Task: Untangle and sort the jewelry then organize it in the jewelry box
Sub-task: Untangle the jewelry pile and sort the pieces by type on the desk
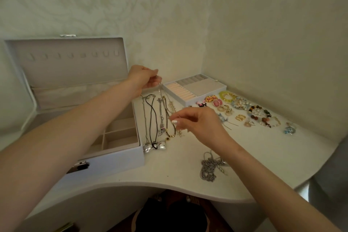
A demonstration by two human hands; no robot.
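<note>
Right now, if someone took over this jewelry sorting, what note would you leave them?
Left hand and right hand each pinch a thin silver chain stretched between them. Straightened necklaces lie in a row beside the open white jewelry box; colourful beaded bracelets and earrings are grouped on the right. Left: untangle the grey heap of chains, then load the box.

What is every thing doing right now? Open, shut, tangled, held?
jewelry box: open, lid up
tray: out of the box, on table
left hand: pinches thin chain, top end
right hand: pinches thin chain lower down
silver chain heap: tangled, on table
necklaces: laid straight, side by side
</note>
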